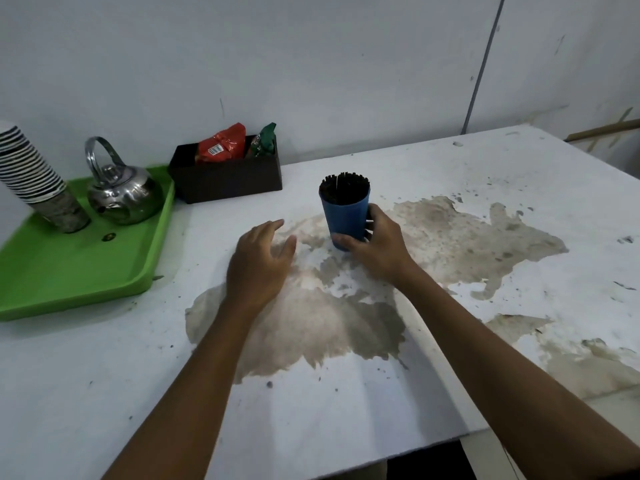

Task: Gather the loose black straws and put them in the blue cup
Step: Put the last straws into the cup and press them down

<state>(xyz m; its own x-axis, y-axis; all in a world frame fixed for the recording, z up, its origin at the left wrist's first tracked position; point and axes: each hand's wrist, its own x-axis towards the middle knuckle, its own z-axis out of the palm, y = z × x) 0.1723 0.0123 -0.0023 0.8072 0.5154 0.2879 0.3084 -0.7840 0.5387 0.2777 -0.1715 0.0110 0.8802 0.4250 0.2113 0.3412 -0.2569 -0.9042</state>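
no writing legible anywhere; the red packet (221, 144) shows a small barcode-type label, text too blurred to read, and the green packet (265, 140) beside it is likewise unreadable. both packets stand in a dark open box (227, 180) at the back of the tabletop (450, 174), against the wall.

blue cup (344, 216) stands upright near the middle of the tabletop, on a brown stained patch. it is packed with black straws (344, 187), ends projecting above the rim in a dense bundle.

green tray (69, 268) at the left edge holds a steel kettle (119, 192) with its handle raised, and a tilted stack of paper cups (31, 168) just left of the kettle.

right hand (375, 245): grip closed around the lower part of the blue cup, thumb across the near side at the base, fingers wrapped round the right side.

left hand (261, 259): grip apart, fingers spread and loosely extended, palm down, holding nothing; just left of the cup, not touching it. whether it touches the tabletop cannot be told.
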